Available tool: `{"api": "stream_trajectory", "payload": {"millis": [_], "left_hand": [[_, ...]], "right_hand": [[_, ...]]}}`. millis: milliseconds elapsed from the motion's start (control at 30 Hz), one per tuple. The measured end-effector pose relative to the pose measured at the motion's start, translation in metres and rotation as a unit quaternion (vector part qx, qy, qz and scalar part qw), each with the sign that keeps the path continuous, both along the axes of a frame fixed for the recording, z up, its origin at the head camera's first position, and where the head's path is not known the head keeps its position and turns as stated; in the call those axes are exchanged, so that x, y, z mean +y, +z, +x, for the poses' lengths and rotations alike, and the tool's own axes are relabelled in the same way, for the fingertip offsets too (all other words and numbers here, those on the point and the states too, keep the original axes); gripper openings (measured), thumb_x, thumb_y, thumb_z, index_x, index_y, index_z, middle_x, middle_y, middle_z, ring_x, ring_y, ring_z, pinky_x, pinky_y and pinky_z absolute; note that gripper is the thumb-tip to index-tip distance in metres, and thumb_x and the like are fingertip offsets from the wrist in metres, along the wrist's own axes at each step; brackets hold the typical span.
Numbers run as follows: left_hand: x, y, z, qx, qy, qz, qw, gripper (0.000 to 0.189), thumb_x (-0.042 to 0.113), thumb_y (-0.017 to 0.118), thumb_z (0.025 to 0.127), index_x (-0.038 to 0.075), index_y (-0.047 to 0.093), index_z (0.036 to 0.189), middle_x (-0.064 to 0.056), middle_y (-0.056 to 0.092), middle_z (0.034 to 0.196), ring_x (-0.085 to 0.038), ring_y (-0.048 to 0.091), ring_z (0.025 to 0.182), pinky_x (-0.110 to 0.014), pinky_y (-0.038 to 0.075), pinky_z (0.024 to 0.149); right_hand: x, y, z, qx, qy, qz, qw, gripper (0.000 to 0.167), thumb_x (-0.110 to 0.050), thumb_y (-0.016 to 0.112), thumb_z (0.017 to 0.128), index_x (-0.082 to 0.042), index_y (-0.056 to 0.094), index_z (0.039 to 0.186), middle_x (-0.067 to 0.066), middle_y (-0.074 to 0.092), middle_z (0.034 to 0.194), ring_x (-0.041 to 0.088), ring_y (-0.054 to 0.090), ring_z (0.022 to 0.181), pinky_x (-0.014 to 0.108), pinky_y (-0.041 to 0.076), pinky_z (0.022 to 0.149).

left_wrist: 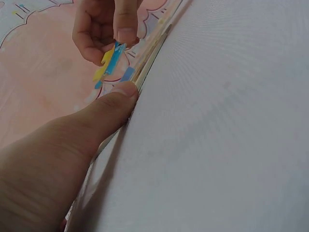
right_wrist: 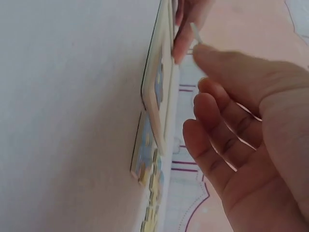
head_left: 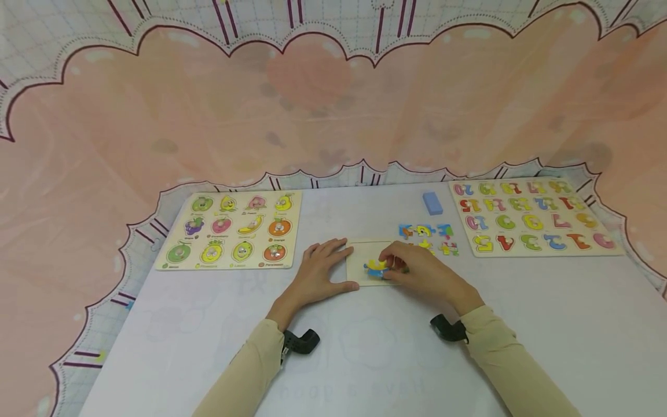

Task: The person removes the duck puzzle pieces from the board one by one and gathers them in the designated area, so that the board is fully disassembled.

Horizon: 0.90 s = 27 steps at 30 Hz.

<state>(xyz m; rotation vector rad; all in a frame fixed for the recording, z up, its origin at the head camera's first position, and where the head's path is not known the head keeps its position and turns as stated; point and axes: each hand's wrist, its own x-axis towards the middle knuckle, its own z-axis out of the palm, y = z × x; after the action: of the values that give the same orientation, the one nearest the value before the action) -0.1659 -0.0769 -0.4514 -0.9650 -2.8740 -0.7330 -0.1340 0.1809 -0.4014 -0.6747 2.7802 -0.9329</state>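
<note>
A small wooden puzzle tray (head_left: 355,267) lies flat in the middle of the white table. My left hand (head_left: 321,272) rests at its left side with fingers spread, the fingertips and thumb touching the border. Above the tray my right hand (head_left: 419,269) pinches a blue and yellow puzzle piece (head_left: 374,267) between thumb and fingers. That piece (left_wrist: 111,65) is held raised and tilted in the left wrist view; from the right wrist only its thin edge shows. Something blue (right_wrist: 159,84) sits inside the tray, partly hidden by my right hand in the head view.
Several loose puzzle pieces (head_left: 447,248) lie just beyond my right hand. Behind them is a blue block (head_left: 432,203). A fruit puzzle board (head_left: 234,211) lies at the left, a number puzzle board (head_left: 599,231) at the right. A patterned curtain (head_left: 312,116) hangs behind the table.
</note>
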Motion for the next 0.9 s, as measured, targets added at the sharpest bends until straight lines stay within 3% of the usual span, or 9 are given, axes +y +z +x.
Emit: {"api": "stream_trajectory", "payload": {"millis": [400, 900], "left_hand": [[0.0, 0.0, 0.0, 0.002, 0.0, 0.002, 1.0, 0.078, 0.059, 0.069, 0.075, 0.022, 0.047, 0.14, 0.0, 0.037, 0.151, -0.021, 0.029, 0.141, -0.052, 0.018, 0.113], [0.0, -0.001, -0.001, -0.001, -0.001, -0.002, 1.0, 0.079, 0.06, 0.069, 0.074, 0.022, 0.047, 0.14, 0.0, 0.036, 0.151, -0.021, 0.029, 0.141, -0.052, 0.018, 0.113]], "right_hand": [[0.012, -0.003, -0.001, 0.0, 0.022, -0.019, 0.9996, 0.031, -0.023, 0.073, 0.082, -0.019, 0.057, 0.108, -0.007, 0.058, 0.091, 0.014, 0.053, 0.082, 0.022, 0.046, 0.068], [0.034, -0.009, 0.003, 0.007, -0.003, -0.021, 0.9997, 0.029, -0.023, 0.074, 0.08, -0.021, 0.057, 0.104, -0.006, 0.058, 0.09, 0.013, 0.053, 0.082, 0.024, 0.047, 0.071]]}}
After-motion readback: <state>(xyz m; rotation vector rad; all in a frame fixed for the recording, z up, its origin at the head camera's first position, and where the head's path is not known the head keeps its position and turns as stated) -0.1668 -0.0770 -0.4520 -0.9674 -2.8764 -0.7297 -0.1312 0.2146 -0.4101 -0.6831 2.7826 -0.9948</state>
